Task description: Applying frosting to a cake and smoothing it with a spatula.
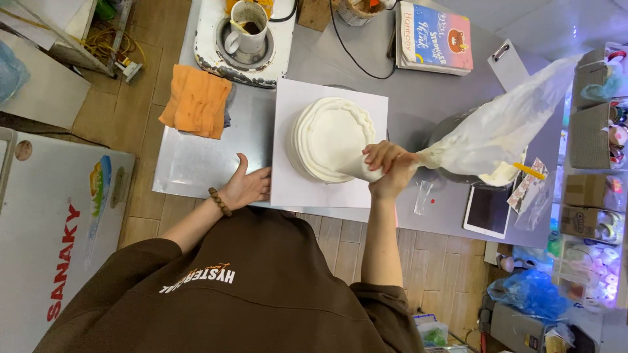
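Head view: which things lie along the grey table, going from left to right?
Folded orange cloth → left hand flat at the white square board's edge → round white frosted cake → right hand gripping the clear plastic piping bag → dark-screened white tablet.

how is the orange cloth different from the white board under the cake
The orange cloth is soft, creased and folded, while the white board is stiff, flat and smooth. The cloth is smaller and carries nothing; the board carries the white cake, and the left hand rests at its edge. Both lie on the grey table.
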